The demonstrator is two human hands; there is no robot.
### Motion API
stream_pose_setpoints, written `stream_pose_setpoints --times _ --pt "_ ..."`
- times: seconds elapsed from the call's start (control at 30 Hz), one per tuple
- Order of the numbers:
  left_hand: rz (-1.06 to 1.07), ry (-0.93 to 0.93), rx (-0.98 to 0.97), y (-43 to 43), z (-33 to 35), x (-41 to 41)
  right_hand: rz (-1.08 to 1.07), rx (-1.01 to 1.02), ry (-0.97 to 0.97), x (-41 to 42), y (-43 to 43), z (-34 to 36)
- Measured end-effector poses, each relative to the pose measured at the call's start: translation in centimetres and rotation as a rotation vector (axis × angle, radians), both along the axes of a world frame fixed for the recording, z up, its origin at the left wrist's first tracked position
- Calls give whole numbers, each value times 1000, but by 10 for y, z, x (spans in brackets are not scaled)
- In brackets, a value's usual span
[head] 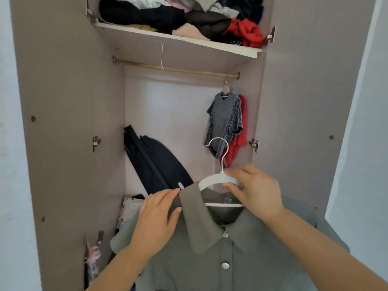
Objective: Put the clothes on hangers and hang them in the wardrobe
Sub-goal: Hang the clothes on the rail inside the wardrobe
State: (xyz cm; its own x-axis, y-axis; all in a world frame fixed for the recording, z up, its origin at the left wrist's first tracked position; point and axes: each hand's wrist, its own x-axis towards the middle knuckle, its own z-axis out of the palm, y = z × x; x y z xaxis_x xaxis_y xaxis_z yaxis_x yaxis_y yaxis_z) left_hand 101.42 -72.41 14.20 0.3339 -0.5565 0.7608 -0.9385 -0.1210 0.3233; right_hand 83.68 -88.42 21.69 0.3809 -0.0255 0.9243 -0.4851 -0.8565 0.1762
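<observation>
An olive-green collared shirt (212, 255) with silver buttons hangs on a white hanger (212, 179) in front of the open wardrobe. My right hand (255, 191) pinches the hanger's right shoulder just below its hook. My left hand (157, 219) grips the shirt's left shoulder beside the collar. Above runs the wooden rail (178, 69). At its right end a grey knitted top (225, 120) and a red garment (238, 141) hang on hangers.
A thin wire hook (162, 55) dangles at the rail's left part. The upper shelf (178, 39) is piled with loose clothes. A dark suitcase (155, 162) leans in the wardrobe's lower left. Both wardrobe doors (67, 133) stand open at the sides.
</observation>
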Motion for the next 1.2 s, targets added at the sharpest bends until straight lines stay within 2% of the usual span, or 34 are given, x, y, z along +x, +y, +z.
stream_pose_setpoints --times 0.17,0.57,0.83,1.03,1.2 --pt "-6 -6 13 -70 20 40 31 4 -61 39 -72 17" --pt "-1 17 -19 -232 38 168 13 8 -51 165 -215 38" --pt "-86 -29 -1 -349 79 286 -98 4 -1 264 -302 78" --pt "-132 -95 -21 -416 132 342 -186 46 78 312 -360 125" --pt "-75 -181 -88 -453 167 381 -339 55 127 345 -410 180"
